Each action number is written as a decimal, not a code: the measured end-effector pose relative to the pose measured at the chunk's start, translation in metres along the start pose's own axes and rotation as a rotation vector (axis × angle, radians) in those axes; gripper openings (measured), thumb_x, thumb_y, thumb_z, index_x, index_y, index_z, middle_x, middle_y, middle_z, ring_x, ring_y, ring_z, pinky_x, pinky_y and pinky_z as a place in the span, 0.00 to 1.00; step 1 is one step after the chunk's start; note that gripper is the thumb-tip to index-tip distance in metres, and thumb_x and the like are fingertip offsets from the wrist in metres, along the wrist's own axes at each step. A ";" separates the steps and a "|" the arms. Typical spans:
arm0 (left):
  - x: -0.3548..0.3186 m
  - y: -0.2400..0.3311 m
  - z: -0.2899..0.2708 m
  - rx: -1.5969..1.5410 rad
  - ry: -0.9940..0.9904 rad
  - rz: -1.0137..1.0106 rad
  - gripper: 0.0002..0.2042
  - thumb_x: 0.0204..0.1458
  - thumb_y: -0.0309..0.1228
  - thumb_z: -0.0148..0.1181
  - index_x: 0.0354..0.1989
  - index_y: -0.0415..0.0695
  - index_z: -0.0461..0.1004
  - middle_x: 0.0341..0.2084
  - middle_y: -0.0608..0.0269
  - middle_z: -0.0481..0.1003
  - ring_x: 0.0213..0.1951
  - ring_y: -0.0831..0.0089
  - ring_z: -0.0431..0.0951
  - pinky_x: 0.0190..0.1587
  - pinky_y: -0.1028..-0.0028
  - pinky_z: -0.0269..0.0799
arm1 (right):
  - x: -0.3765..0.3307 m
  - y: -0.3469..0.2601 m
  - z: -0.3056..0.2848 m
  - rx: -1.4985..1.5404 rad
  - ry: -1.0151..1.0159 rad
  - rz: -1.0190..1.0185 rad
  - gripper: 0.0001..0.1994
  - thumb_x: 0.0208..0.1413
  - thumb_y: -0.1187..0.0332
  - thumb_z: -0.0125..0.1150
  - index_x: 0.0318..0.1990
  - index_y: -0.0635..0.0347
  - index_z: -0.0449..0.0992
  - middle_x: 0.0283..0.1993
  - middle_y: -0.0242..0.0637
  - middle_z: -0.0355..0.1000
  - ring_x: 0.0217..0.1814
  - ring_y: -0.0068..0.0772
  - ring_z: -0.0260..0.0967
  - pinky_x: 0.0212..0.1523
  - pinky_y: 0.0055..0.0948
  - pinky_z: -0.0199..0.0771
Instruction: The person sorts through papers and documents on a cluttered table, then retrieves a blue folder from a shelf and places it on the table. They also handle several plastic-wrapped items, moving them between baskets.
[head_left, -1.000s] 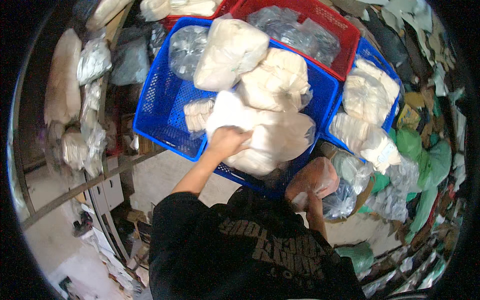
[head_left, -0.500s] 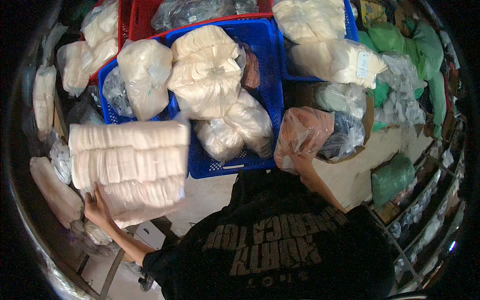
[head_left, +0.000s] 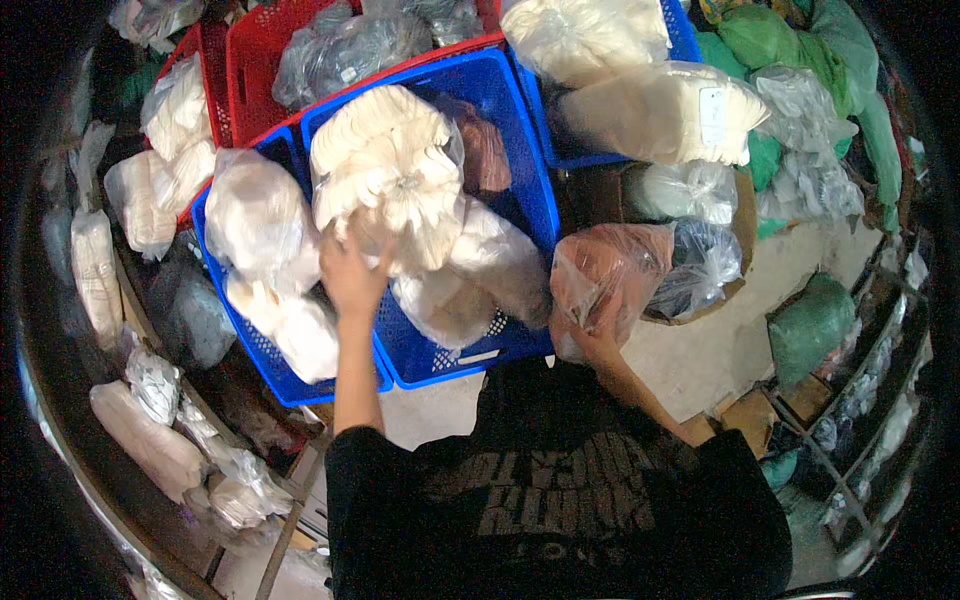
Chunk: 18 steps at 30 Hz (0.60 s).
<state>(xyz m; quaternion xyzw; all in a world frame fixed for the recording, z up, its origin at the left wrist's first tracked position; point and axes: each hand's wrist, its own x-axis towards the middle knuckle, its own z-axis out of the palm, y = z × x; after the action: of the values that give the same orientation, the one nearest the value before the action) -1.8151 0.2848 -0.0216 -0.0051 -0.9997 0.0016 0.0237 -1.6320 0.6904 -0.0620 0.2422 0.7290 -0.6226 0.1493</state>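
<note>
My left hand (head_left: 352,278) reaches over the middle blue crate (head_left: 535,195), slightly blurred, its fingers apart at the lower edge of a clear bag of stacked cream pieces (head_left: 385,150). Another cream-filled bag (head_left: 440,305) lies just below it in the crate. My right hand (head_left: 600,345) is closed on the lower part of a clear plastic bag of salmon-pink pieces (head_left: 610,265), beside the crate's right side. What the pieces in the bags are, I cannot make out.
The left blue crate (head_left: 385,375) holds pale bags (head_left: 265,215). Red crates (head_left: 245,90) stand behind, and another blue crate (head_left: 685,35) is at the far right. A cardboard box (head_left: 745,215) holds bags, with green sacks (head_left: 755,40) behind it. Shelving with packs runs along both sides.
My left hand has let go of the large clear pack of layered cream pieces and moved right, over the middle crate. A lower pale bag now shows in the left crate. My right hand keeps its grip.
</note>
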 end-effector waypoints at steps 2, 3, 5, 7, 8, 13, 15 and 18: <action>0.038 0.051 0.011 0.120 -0.046 0.030 0.40 0.51 0.57 0.68 0.69 0.49 0.63 0.58 0.43 0.73 0.64 0.43 0.68 0.66 0.51 0.64 | -0.003 0.008 -0.001 0.165 -0.001 0.058 0.64 0.51 0.74 0.72 0.76 0.61 0.15 0.83 0.53 0.30 0.85 0.52 0.31 0.79 0.45 0.44; 0.052 0.067 0.019 0.121 -0.139 0.010 0.42 0.50 0.58 0.68 0.69 0.49 0.61 0.57 0.43 0.74 0.64 0.44 0.69 0.65 0.51 0.65 | -0.005 0.012 -0.003 0.109 -0.021 -0.016 0.63 0.52 0.75 0.71 0.76 0.60 0.16 0.83 0.51 0.30 0.84 0.49 0.32 0.78 0.44 0.45; 0.067 0.077 0.037 0.033 -0.298 -0.051 0.41 0.49 0.60 0.68 0.67 0.49 0.62 0.54 0.44 0.76 0.60 0.45 0.74 0.61 0.49 0.68 | -0.010 0.018 -0.007 -0.004 -0.029 -0.029 0.60 0.54 0.77 0.68 0.77 0.58 0.18 0.83 0.46 0.31 0.84 0.44 0.34 0.78 0.41 0.47; 0.069 0.063 0.054 -0.144 -0.433 -0.138 0.38 0.50 0.60 0.67 0.64 0.50 0.66 0.50 0.45 0.79 0.54 0.48 0.79 0.56 0.47 0.71 | -0.012 0.021 -0.010 -0.012 0.002 -0.013 0.61 0.53 0.75 0.70 0.76 0.60 0.17 0.82 0.50 0.33 0.84 0.48 0.34 0.78 0.44 0.46; 0.065 0.053 0.060 -0.152 -0.462 -0.174 0.35 0.53 0.57 0.66 0.62 0.49 0.66 0.45 0.46 0.81 0.48 0.45 0.81 0.51 0.47 0.74 | -0.012 0.021 -0.010 -0.014 0.006 -0.004 0.62 0.53 0.75 0.71 0.76 0.61 0.17 0.82 0.52 0.34 0.84 0.50 0.34 0.78 0.45 0.46; -0.014 -0.006 0.009 -0.245 -0.372 -0.174 0.21 0.60 0.42 0.63 0.56 0.44 0.72 0.41 0.41 0.82 0.40 0.39 0.82 0.41 0.47 0.77 | -0.005 0.007 -0.006 0.261 -0.012 0.013 0.58 0.54 0.76 0.70 0.76 0.62 0.22 0.81 0.50 0.37 0.83 0.48 0.38 0.77 0.44 0.50; -0.044 -0.025 -0.040 -0.318 -0.348 -0.144 0.17 0.59 0.35 0.62 0.55 0.43 0.74 0.41 0.41 0.81 0.39 0.39 0.82 0.40 0.51 0.78 | -0.002 -0.001 -0.006 0.310 0.009 0.005 0.56 0.54 0.76 0.70 0.76 0.63 0.25 0.79 0.51 0.40 0.82 0.47 0.41 0.75 0.43 0.54; -0.092 -0.063 -0.128 -0.382 -0.302 -0.369 0.19 0.56 0.24 0.59 0.57 0.40 0.73 0.41 0.43 0.82 0.38 0.52 0.84 0.43 0.60 0.78 | 0.000 -0.008 -0.008 0.301 -0.048 0.105 0.55 0.56 0.76 0.70 0.75 0.61 0.25 0.78 0.49 0.44 0.81 0.45 0.44 0.74 0.41 0.57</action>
<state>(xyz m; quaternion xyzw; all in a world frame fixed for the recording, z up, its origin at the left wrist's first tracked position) -1.7175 0.2210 0.1018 0.1724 -0.9582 -0.1901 -0.1269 -1.6353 0.6975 -0.0540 0.2846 0.6102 -0.7216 0.1609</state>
